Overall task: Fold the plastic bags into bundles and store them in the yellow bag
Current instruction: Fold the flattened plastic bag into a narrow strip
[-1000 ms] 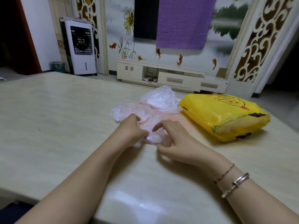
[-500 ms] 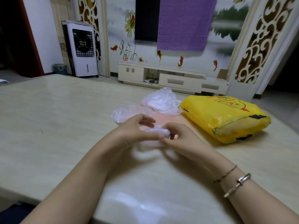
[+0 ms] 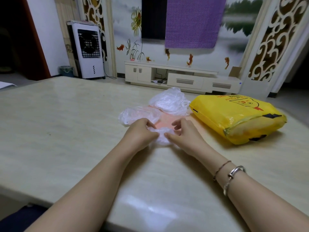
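The left fingers (image 3: pixel 148 127) curl over one end of a small clear bag (image 3: pixel 161 134) and the right fingers (image 3: pixel 179 126) curl over the other, so both pinch the same crumpled wad between them, low on the surface (image 3: pixel 66 131) and close in front of the person. The left hand (image 3: pixel 140 133) and right hand (image 3: pixel 184 136) sit nearly touching, with only the wad's white wrinkles showing in the gap. Just beyond lies a flat pink bag (image 3: pixel 165 122), and on it or beside it two more clear bags: a loose one to the left (image 3: pixel 137 114) and a puffed one at the back (image 3: pixel 168 101). The yellow bag (image 3: pixel 234 114) lies on its side to the right, near the pile but apart from the hands, already bulging; which end is its mouth I cannot tell. The film looks thin, very light and soft, with no stiffness to hold a crease, so a fold will likely spring open unless pressed flat and kept pinned. It is probably slippery too and traps air, so take it at the edges or corners, squeeze the air out along its length, then grip the finished bundle across its middle
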Demonstrator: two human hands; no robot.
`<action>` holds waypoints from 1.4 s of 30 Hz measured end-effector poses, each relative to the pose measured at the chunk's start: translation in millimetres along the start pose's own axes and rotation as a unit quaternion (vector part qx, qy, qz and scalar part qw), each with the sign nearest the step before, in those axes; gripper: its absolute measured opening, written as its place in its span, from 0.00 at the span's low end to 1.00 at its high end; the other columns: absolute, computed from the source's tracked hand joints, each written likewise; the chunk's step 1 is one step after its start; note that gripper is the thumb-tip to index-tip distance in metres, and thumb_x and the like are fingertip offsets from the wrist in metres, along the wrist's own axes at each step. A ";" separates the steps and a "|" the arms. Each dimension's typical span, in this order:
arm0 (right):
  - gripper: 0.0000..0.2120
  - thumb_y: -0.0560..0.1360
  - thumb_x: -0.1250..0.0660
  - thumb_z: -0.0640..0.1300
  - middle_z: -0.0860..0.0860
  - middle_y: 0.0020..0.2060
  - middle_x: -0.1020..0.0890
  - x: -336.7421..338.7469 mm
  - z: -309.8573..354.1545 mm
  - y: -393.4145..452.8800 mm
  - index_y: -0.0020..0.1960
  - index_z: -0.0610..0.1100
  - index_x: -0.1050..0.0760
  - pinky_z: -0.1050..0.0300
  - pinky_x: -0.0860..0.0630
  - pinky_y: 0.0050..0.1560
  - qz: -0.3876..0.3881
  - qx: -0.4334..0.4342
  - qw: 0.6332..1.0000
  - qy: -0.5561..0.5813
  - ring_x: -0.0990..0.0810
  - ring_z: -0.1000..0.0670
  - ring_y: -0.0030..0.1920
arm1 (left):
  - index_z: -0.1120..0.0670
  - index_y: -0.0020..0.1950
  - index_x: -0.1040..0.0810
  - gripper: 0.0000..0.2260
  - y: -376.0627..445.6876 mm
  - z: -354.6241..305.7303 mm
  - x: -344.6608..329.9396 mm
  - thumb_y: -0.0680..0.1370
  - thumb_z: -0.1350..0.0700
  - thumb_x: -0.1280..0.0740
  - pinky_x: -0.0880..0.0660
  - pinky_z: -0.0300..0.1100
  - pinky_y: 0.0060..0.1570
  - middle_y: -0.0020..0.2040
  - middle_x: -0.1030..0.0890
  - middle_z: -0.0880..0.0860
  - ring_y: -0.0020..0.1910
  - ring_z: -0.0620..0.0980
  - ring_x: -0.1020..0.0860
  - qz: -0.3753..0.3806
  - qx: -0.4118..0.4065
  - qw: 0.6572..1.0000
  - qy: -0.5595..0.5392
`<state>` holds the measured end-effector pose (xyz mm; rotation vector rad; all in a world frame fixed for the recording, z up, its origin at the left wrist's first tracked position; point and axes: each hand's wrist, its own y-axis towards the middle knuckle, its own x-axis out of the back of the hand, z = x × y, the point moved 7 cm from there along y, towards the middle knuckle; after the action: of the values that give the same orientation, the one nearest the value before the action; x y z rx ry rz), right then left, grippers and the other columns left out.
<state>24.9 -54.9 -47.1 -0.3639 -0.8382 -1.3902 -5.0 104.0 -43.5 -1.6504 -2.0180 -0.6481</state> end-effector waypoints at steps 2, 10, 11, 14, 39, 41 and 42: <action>0.13 0.72 0.30 0.50 0.47 0.52 0.27 -3.2 -2.0 1.4 0.53 0.46 0.24 0.52 0.28 0.59 0.017 -0.012 0.999 -0.031 0.27 0.45 0.57 | 0.52 0.52 0.24 0.08 -1.6 0.4 0.8 0.73 0.55 0.31 0.32 0.39 0.33 0.37 0.24 0.47 0.34 0.46 0.25 -0.011 -0.001 1.000 -0.004; 0.12 0.71 0.34 0.34 0.46 0.35 0.26 33.9 -1.0 -15.2 0.43 0.47 0.35 0.62 0.35 0.24 0.030 -0.057 0.981 0.181 0.28 0.49 0.31 | 0.57 0.53 0.24 0.07 -21.4 -25.1 8.9 0.79 0.55 0.38 0.32 0.38 0.29 0.44 0.21 0.51 0.31 0.48 0.25 -0.038 0.012 0.993 -0.109; 0.13 0.72 0.35 0.33 0.45 0.34 0.27 45.2 -3.4 -19.1 0.44 0.47 0.37 0.61 0.36 0.24 0.031 -0.065 0.979 0.190 0.27 0.48 0.30 | 0.57 0.54 0.25 0.07 -24.7 -38.1 5.9 0.80 0.56 0.39 0.32 0.38 0.29 0.45 0.22 0.51 0.32 0.47 0.26 -0.032 0.001 0.993 -0.112; 0.14 0.73 0.37 0.30 0.46 0.30 0.28 76.2 -4.8 -32.4 0.44 0.46 0.39 0.61 0.37 0.23 0.067 -0.051 0.982 0.168 0.25 0.47 0.28 | 0.58 0.55 0.25 0.07 -30.9 -69.9 -6.7 0.80 0.58 0.41 0.31 0.37 0.32 0.44 0.23 0.51 0.33 0.46 0.27 -0.015 -0.023 0.992 -0.127; 0.17 0.82 0.46 0.42 0.41 0.69 0.30 93.5 -96.3 36.8 0.69 0.40 0.31 0.52 0.38 0.70 0.079 -0.083 0.983 -0.142 0.31 0.43 0.69 | 0.53 0.43 0.33 0.07 -16.4 -131.3 -125.4 0.69 0.53 0.40 0.29 0.52 0.41 0.37 0.26 0.53 0.39 0.58 0.28 -0.036 -0.279 0.958 -0.056; 0.17 0.84 0.51 0.41 0.43 0.72 0.34 92.1 -83.4 40.5 0.71 0.41 0.35 0.54 0.45 0.71 0.078 -0.069 0.979 -0.174 0.35 0.45 0.71 | 0.52 0.43 0.33 0.07 -13.3 -127.6 -124.4 0.68 0.53 0.40 0.28 0.53 0.42 0.37 0.26 0.53 0.40 0.58 0.28 -0.034 -0.270 0.960 -0.061; 0.17 0.83 0.50 0.40 0.43 0.71 0.33 91.6 -82.7 36.2 0.71 0.40 0.35 0.53 0.43 0.71 0.087 -0.065 0.976 -0.188 0.34 0.45 0.70 | 0.53 0.43 0.33 0.07 -12.5 -127.0 -124.3 0.68 0.53 0.39 0.28 0.53 0.42 0.37 0.25 0.52 0.40 0.57 0.27 -0.035 -0.267 0.961 -0.063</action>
<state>80.6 -169.5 -29.5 -0.8022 -0.9985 -1.2323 11.5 -71.9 -20.5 -1.9573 -2.1191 -1.2277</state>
